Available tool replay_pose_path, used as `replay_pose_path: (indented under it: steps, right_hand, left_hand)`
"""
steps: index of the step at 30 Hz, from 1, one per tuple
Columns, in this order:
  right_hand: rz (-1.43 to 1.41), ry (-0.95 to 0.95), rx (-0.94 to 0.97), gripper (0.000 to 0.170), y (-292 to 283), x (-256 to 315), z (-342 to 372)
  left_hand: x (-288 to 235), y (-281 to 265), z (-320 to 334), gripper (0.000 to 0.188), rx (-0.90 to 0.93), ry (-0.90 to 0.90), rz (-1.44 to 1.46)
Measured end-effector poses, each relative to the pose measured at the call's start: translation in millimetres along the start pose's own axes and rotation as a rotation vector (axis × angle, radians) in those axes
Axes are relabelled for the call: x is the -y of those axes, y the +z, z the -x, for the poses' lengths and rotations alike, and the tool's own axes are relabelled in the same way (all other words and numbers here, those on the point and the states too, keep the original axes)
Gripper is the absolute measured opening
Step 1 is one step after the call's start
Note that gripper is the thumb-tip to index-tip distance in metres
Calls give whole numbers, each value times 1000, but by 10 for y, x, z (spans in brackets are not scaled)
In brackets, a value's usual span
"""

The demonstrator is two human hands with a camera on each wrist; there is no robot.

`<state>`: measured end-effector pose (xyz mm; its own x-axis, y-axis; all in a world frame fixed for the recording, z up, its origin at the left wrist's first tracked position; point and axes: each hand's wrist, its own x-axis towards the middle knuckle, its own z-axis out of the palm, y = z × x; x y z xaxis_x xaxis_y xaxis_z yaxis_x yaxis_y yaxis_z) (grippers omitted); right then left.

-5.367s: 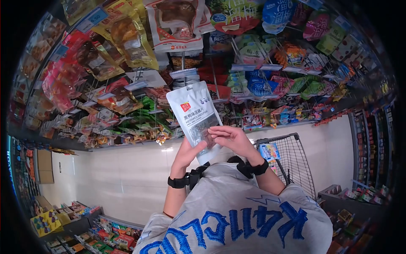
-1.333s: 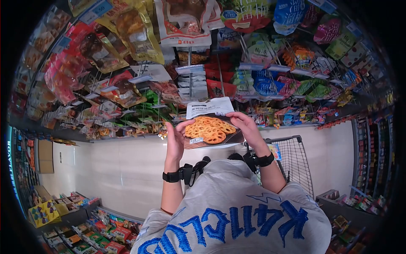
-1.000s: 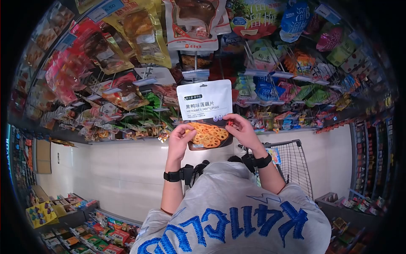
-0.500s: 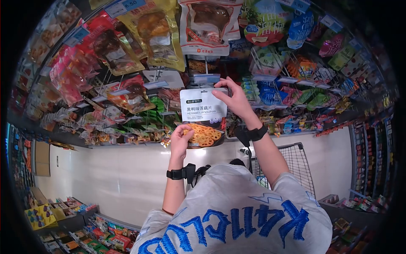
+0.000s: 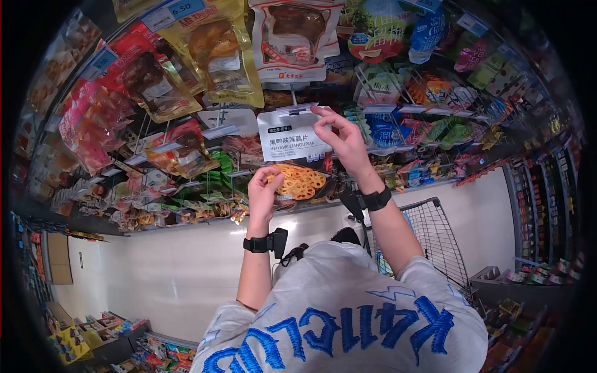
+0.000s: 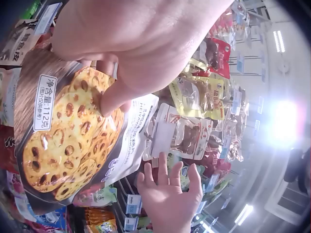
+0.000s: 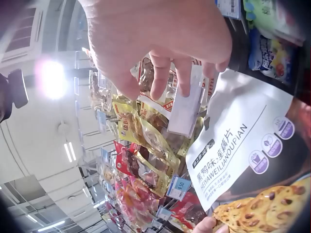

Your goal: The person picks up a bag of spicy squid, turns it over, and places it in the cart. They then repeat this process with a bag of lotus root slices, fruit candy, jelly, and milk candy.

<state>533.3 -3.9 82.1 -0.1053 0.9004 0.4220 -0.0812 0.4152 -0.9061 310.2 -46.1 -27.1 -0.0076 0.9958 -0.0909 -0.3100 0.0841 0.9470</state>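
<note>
A white-topped pouch of lotus root slices (image 5: 292, 140) stands upright in front of the hanging rack, its printed front facing me. My left hand (image 5: 262, 193) pinches its lower left edge between thumb and fingers, as the left wrist view shows the thumb over the picture of slices (image 6: 73, 131). My right hand (image 5: 346, 140) is at the pouch's upper right corner with fingers spread and lightly bent. In the right wrist view its fingertips reach a clear price tag holder (image 7: 186, 109) just above the pouch's top edge. That holder (image 5: 297, 109) overlaps the pouch's hang hole.
Bagged meats in yellow pouches (image 5: 224, 56) and a white-and-red pouch (image 5: 295, 40) hang above. Green and blue snack bags (image 5: 385, 127) hang to the right on hooks with price tags. A black wire shopping cart (image 5: 435, 236) stands behind my right arm.
The pouch was turned to face front and raised to the hook. My right hand let go of its side and moved up to the tag holder, while my left hand kept its grip.
</note>
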Motion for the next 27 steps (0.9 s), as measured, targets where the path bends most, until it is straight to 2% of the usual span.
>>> replay_pose_path:
  steps: [7, 13, 16, 17, 19, 21, 22, 23, 25, 27]
  right_hand:
    - [-48, 47, -10, 17, 79, 36, 25]
    - [6, 25, -11, 17, 87, -15, 35]
    - [28, 73, -15, 19, 62, -99, 86]
    - [228, 85, -89, 23, 65, -139, 136]
    - [426, 97, -160, 29, 54, -271, 237]
    - [591, 64, -251, 45, 7, -520, 329]
    - [621, 35, -247, 57, -5, -633, 364]
    - [619, 39, -246, 57, -31, -742, 408]
    - [422, 155, -151, 60, -45, -835, 467]
    - [438, 125, -147, 62, -66, -890, 488]
  left_hand:
    - [3, 81, -131, 17, 12, 11, 50]
    - [-27, 139, -173, 21, 10, -4, 26]
    - [-61, 186, -236, 25, 19, -34, 61]
    - [-62, 208, -272, 25, 6, -30, 64]
    - [-79, 248, -318, 26, -10, -24, 67]
    - [-102, 284, -354, 26, -13, -31, 65]
    - [-60, 270, -373, 26, -18, -35, 64]
    - [2, 251, -408, 27, -7, -40, 82]
    - [77, 231, -453, 28, 8, -50, 92]
    - [140, 221, -481, 29, -22, -67, 59]
